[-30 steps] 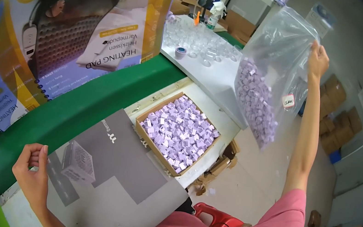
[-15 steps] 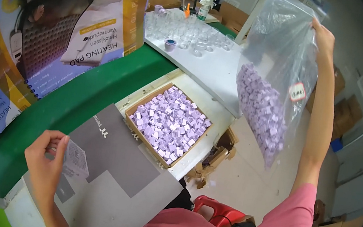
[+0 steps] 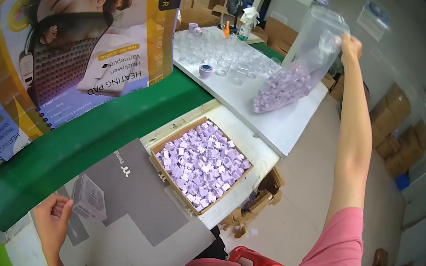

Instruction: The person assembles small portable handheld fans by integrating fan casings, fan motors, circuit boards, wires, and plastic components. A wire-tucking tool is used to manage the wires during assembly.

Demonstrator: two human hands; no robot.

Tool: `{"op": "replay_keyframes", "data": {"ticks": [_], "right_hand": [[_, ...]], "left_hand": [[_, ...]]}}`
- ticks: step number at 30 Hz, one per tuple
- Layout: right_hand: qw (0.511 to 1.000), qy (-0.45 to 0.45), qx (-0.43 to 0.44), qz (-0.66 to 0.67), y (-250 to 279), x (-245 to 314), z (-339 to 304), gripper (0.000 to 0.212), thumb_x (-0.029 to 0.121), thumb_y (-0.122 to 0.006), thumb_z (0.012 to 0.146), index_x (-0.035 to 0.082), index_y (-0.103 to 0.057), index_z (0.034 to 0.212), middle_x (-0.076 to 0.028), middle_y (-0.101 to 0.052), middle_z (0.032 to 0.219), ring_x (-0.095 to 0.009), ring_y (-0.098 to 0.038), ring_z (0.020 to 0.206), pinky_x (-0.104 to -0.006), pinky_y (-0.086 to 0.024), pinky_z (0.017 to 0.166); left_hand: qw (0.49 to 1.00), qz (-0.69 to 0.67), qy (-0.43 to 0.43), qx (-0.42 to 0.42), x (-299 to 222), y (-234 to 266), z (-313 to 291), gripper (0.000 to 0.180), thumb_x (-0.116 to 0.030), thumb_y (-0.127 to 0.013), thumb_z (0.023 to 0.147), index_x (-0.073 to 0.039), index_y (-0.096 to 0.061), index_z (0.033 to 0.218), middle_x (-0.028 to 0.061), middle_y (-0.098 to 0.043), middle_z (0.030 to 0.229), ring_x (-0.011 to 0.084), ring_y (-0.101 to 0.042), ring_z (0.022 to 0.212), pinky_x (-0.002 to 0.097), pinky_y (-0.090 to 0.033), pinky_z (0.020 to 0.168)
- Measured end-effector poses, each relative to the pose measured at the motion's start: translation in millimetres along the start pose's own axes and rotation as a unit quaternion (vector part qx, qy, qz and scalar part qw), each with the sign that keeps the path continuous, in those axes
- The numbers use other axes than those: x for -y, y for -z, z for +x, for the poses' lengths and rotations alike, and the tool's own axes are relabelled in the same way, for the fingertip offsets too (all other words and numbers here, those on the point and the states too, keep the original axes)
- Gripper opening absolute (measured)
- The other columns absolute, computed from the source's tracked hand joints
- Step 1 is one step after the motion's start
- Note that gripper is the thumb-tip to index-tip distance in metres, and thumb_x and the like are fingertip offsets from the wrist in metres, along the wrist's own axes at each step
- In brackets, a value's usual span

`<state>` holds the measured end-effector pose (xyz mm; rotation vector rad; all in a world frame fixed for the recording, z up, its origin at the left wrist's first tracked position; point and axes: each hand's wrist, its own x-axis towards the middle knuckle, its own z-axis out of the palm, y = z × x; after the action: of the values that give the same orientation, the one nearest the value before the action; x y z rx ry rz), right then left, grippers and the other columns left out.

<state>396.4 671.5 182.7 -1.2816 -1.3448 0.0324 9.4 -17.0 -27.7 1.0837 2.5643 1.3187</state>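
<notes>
Our bag (image 3: 312,54) of purple bits (image 3: 283,87) swings from over the floor (image 3: 303,205) to over the white worktop (image 3: 284,132). Our right hand (image 3: 349,45) pinches its top. Our left hand (image 3: 53,214) curls by the grey mat (image 3: 144,218); we can't tell if it grips.

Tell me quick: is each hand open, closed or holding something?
Left hand: loosely curled; whether it holds anything cannot be told.
Right hand: closed on a clear bag of lilac pieces.

The bag (image 3: 311,51) is glossy plastic, the lilac pieces (image 3: 203,161) smooth, the box (image 3: 172,178) near the tabletop's (image 3: 252,144) right edge matt cardboard.
</notes>
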Motion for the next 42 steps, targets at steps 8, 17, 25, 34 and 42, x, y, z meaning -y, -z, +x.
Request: {"op": "replay_keyframes", "data": {"ticks": [8,17,25,34,42], "right_hand": [[0.994,0.045,0.082,0.056,-13,-31,-106,0.060,0.064,-0.072,0.074,0.005,-0.071,0.083,-0.001,-0.061,0.063,-0.012,-0.057,0.056,-0.0300,-0.046,0.054],[0.887,-0.107,0.195,0.405,4,-44,-169,0.026,0.032,-0.058,0.098,0.007,-0.058,0.089,0.003,-0.051,0.065,-0.005,-0.041,0.050,-0.0204,-0.026,0.042],[0.825,-0.311,0.166,0.441,-13,-92,-140,0.023,0.018,-0.056,0.096,-0.001,-0.056,0.108,-0.020,-0.065,0.111,-0.024,-0.064,0.089,-0.0358,-0.055,0.079],[0.981,0.128,-0.069,-0.131,36,-42,-173,0.069,0.009,-0.068,0.080,0.007,-0.031,0.138,-0.021,-0.058,0.117,-0.032,-0.057,0.110,-0.0442,-0.045,0.094],[0.872,0.459,0.154,-0.074,9,11,-187,0.015,0.008,-0.055,0.084,0.005,-0.065,0.094,-0.014,-0.065,0.091,-0.034,-0.062,0.089,-0.0414,-0.048,0.080]], "left_hand": [[0.998,-0.011,0.053,0.023,45,14,-21,0.011,-0.005,-0.067,0.086,0.003,-0.062,0.080,0.0064,-0.064,0.064,0.0109,-0.061,0.055,0.0215,-0.047,0.054],[1.000,-0.005,0.003,0.019,6,-1,2,0.007,-0.002,-0.067,0.084,0.003,-0.062,0.082,0.0072,-0.064,0.066,0.0106,-0.060,0.055,0.0211,-0.045,0.054],[0.989,-0.022,-0.143,0.042,-115,-45,46,0.013,0.000,-0.071,0.078,0.001,-0.065,0.089,0.0060,-0.063,0.073,0.0115,-0.061,0.068,0.0228,-0.045,0.059],[0.991,0.002,-0.129,0.026,-93,-45,25,0.016,0.000,-0.070,0.078,0.000,-0.065,0.093,0.0070,-0.064,0.075,0.0146,-0.061,0.068,0.0252,-0.045,0.060],[0.995,0.051,-0.071,0.044,-48,-25,5,0.011,-0.001,-0.070,0.079,0.000,-0.065,0.089,0.0072,-0.065,0.076,0.0146,-0.061,0.069,0.0245,-0.045,0.060]]}}
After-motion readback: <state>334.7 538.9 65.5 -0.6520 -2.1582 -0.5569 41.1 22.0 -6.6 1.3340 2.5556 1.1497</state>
